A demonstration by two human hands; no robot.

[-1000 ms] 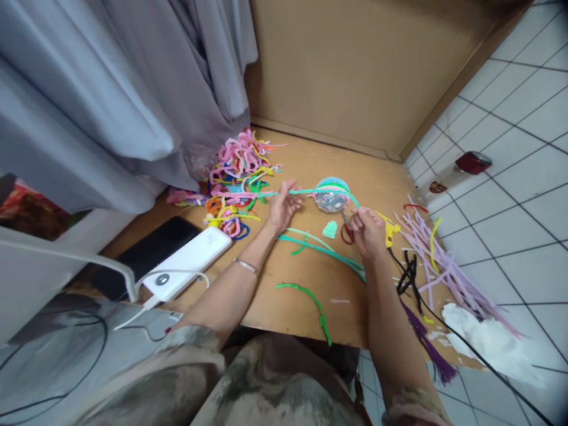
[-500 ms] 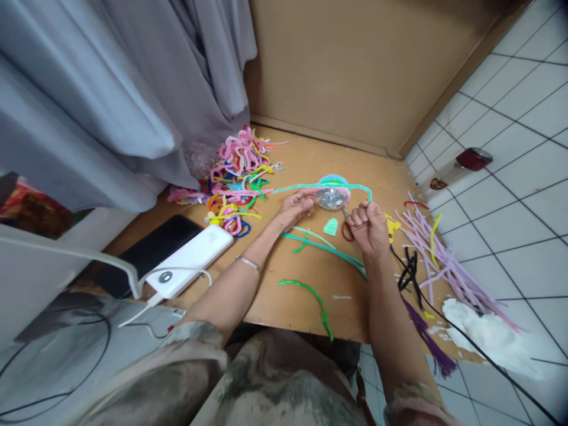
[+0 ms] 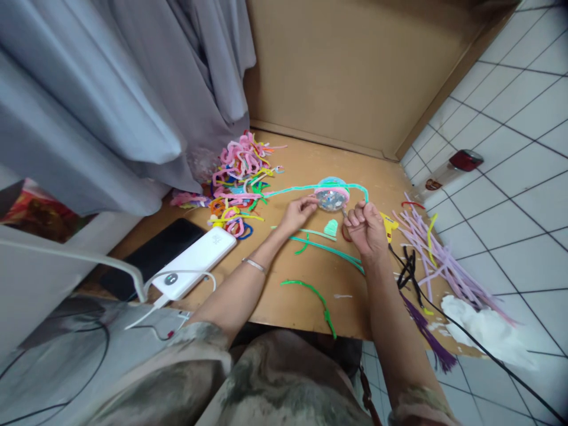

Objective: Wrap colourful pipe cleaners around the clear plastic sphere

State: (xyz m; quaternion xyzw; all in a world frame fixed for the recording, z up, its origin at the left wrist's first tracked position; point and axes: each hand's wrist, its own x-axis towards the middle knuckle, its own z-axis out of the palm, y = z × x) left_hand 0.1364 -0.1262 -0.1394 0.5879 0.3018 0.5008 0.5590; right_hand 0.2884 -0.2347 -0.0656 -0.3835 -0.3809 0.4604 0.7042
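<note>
A long teal pipe cleaner stretches across the work area, its right end bent downward. My right hand is closed in a pinch on that bent end. Below the strand, my left hand has its fingers loosely curved and apart, with nothing visible in them. Its fingertips are beside a round, clear, shiny item with pink and teal around its top; I cannot tell whether they touch it. A small mint-green coiled piece lies between my hands. Red-handled scissors are partly hidden by my right hand.
Mixed pipe cleaners are heaped at the back left. A white power bank with a cable lies beside a black slab. On the right are a yellow glue gun, its black cord, lilac pipe cleaners and white fluff.
My left hand has drawn slightly down and back from the teal strand, and its fingers are more curved. My right hand keeps its pinch on the bent end.
</note>
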